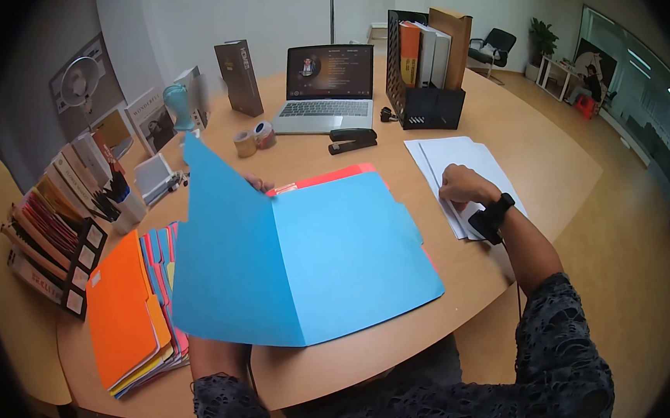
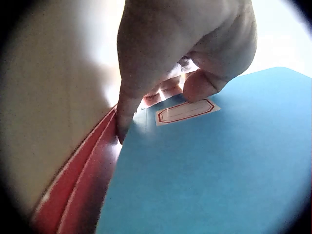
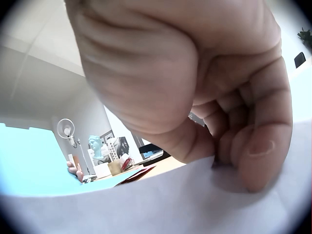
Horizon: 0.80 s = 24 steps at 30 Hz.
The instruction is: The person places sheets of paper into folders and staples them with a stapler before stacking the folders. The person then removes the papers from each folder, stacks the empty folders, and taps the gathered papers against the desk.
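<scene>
A light blue file folder (image 1: 345, 247) lies spread on the desk, its left cover (image 1: 229, 255) raised at a slant. My left hand (image 2: 185, 44) pinches that cover near its upper edge, beside a white label with a red border (image 2: 187, 111); in the head view most of this hand is behind the cover. Beneath the blue folder, red folders (image 1: 340, 176) stick out at the top and right. My right hand (image 1: 465, 184) is at a stack of white paper (image 1: 440, 155), fingers curled. Up close, thumb and fingertips (image 3: 261, 161) grip the paper near its edge.
Orange and other coloured folders (image 1: 128, 309) lie at the left, near a pen holder (image 1: 129, 204) and a file rack (image 1: 82, 265). Tape rolls (image 1: 245, 143), a stapler (image 1: 352, 140), a laptop (image 1: 327, 89) and a black book holder (image 1: 433, 109) stand farther back.
</scene>
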### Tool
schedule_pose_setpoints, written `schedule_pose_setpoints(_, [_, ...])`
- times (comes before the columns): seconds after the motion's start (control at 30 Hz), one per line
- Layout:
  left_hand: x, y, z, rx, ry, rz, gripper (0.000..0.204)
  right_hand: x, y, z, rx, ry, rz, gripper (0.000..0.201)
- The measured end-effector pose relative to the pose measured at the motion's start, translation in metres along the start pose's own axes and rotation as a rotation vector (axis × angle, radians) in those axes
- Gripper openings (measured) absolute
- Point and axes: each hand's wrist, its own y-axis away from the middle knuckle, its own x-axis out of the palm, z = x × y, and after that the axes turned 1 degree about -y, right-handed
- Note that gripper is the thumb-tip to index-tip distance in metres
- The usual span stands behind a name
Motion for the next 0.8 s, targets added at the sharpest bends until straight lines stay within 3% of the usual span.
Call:
schedule_pose_setpoints(0.13, [0.007, 0.000, -0.005, 0.002, 0.024, 0.003, 0.025, -0.009, -0.001, -0.004, -0.030, 0.080, -0.080, 0.021])
schedule_pose_setpoints(0.2, [0.009, 0.001, -0.007, 0.000, 0.034, 0.001, 0.024, -0.027, 0.009, 0.007, -0.179, 0.215, -0.363, 0.022])
schedule_pose_setpoints(0.3, [0.014, 0.003, -0.011, -0.009, 0.040, -0.001, 0.023, -0.051, 0.043, 0.046, -0.413, -0.081, -0.504, 0.013])
schedule_pose_setpoints(0.37, [0.015, 0.004, -0.018, -0.005, 0.041, -0.006, 0.021, -0.062, 0.056, 0.066, -0.588, -0.299, -0.434, 0.010])
schedule_pose_setpoints(0.4, [0.016, 0.005, -0.021, -0.003, 0.043, -0.008, 0.021, -0.062, 0.059, 0.073, -0.593, -0.301, -0.435, 0.010])
schedule_pose_setpoints(0.47, [0.018, 0.008, -0.028, 0.002, 0.046, -0.014, 0.020, -0.060, 0.065, 0.085, -0.710, -0.918, -0.171, 0.012])
schedule_pose_setpoints(0.63, [0.013, 0.017, -0.041, 0.018, 0.067, -0.044, 0.017, -0.021, 0.057, 0.077, -0.562, -1.297, 0.003, 0.014])
schedule_pose_setpoints(0.8, [0.008, 0.027, -0.048, 0.023, 0.096, -0.077, 0.015, 0.033, 0.042, 0.034, -0.241, -1.027, 0.152, 0.017])
